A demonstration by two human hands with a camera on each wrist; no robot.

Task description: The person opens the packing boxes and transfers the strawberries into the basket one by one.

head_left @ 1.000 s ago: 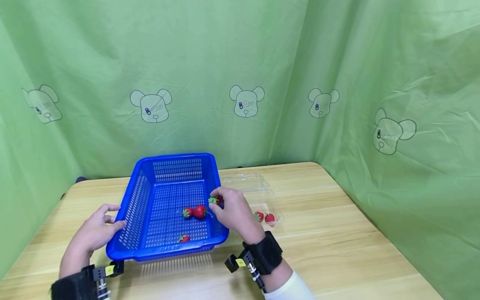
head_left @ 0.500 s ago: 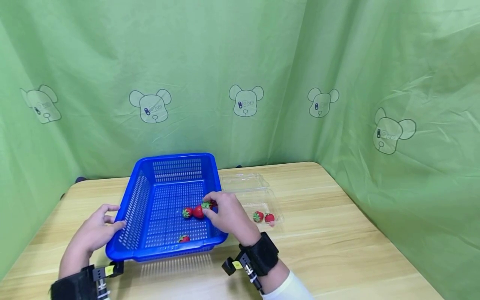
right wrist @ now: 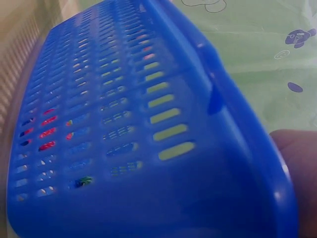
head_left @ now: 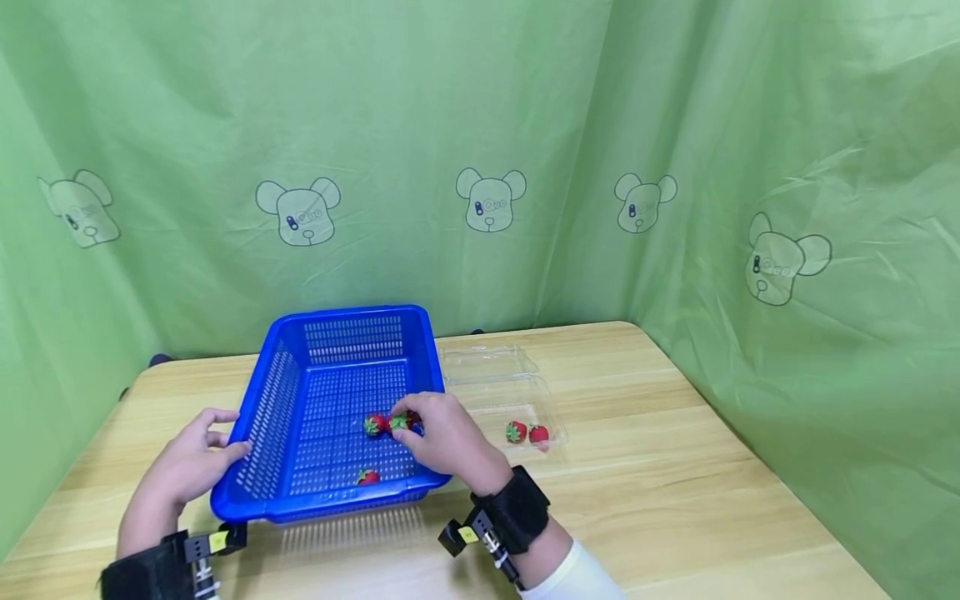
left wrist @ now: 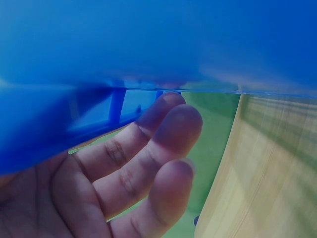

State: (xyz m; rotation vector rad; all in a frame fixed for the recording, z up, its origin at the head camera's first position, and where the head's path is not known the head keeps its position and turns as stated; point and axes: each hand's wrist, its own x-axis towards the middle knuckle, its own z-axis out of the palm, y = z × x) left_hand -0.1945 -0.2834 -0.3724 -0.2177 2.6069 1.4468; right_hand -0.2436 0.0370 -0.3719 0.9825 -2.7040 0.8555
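Observation:
My left hand (head_left: pixel 191 462) grips the left rim of a blue plastic basket (head_left: pixel 330 504). In the left wrist view, several of its fingers (left wrist: pixel 173 129) lie bent under the rim. My right hand (head_left: pixel 450 442) reaches over the right rim into the basket and pinches a strawberry (head_left: pixel 399 422) by its leafy end, low over the basket floor. Close beside it lies another strawberry (head_left: pixel 373 425). A further strawberry (head_left: pixel 367 477) sits near the front wall, partly hidden by it. In the right wrist view, the basket's outer wall (right wrist: pixel 213 183) hides most of the right hand.
Right of the basket stands a clear plastic clamshell box (head_left: pixel 525 392), lid folded back, holding a strawberry (head_left: pixel 516 432) and a second red berry (head_left: pixel 538 434). Everything rests on a wooden table (head_left: pixel 675 467). Green curtains (head_left: pixel 390 125) hang behind and at both sides.
My right hand has carried its strawberry left and down, from near the right rim to beside the others, now covering the round red fruit there. The left hand has stayed on the rim.

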